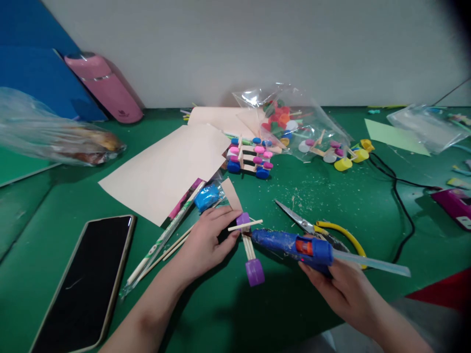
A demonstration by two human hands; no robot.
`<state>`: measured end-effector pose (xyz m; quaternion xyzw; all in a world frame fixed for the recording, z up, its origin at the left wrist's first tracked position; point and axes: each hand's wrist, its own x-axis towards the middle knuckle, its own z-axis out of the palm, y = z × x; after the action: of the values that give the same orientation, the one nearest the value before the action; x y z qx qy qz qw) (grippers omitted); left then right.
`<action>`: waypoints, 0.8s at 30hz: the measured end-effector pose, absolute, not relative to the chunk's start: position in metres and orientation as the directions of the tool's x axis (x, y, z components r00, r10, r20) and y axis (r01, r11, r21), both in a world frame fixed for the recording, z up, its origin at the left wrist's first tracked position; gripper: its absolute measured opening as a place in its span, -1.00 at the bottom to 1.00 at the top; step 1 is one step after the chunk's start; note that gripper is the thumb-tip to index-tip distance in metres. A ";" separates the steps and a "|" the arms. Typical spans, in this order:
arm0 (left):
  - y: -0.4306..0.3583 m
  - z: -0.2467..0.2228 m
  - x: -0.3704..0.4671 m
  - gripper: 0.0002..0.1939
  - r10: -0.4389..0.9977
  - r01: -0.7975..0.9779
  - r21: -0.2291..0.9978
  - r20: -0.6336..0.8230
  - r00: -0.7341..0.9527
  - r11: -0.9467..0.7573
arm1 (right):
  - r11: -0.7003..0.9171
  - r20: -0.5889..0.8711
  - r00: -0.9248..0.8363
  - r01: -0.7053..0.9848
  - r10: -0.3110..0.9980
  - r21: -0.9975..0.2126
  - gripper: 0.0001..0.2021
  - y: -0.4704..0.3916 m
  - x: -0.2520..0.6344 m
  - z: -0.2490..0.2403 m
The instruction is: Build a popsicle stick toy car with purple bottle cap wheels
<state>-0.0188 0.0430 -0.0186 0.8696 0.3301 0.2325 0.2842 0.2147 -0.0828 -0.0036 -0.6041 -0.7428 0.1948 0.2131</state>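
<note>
My left hand point(211, 235) pinches a small model of wooden sticks point(249, 249) with purple caps at both ends. Its fingers are at the upper purple cap point(243, 221), where a short stick point(246, 225) lies across. The lower purple cap point(255, 272) sits nearer to me. My right hand point(344, 289) is wrapped round the handle of a blue glue gun point(290, 245). The gun's nozzle touches or nearly touches the sticks just below the upper cap. A clear glue stick point(375, 263) pokes out of the gun's back.
Scissors point(296, 215) with yellow handles lie behind the glue gun. A phone point(84, 284) is at the left, wrapped sticks point(165, 235) and paper point(165, 166) near my left hand. Small finished models point(250, 159), a plastic bag point(290, 117) and a pink bottle point(105, 88) stand farther back.
</note>
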 end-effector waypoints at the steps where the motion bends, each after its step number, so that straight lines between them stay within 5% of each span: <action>1: 0.043 -0.018 -0.019 -0.70 0.706 0.442 0.648 0.215 0.675 -0.620 | 0.190 0.077 -0.177 0.819 0.981 -0.542 -0.71 -0.083 0.214 -0.004; 9: 0.044 -0.019 -0.020 -0.70 0.708 0.452 0.642 0.207 0.675 -0.619 | 0.196 0.054 -0.203 0.788 0.978 -0.584 -0.80 -0.080 0.210 -0.002; 24: 0.044 -0.020 -0.019 -0.68 0.710 0.416 0.669 0.242 0.661 -0.616 | 0.266 0.208 -0.183 0.821 0.961 -0.505 -0.69 -0.079 0.218 0.009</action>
<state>-0.0190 0.0439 -0.0201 0.8631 0.3262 0.2510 0.2927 0.2178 -0.0786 0.0087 -0.5894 -0.7560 0.1408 0.2475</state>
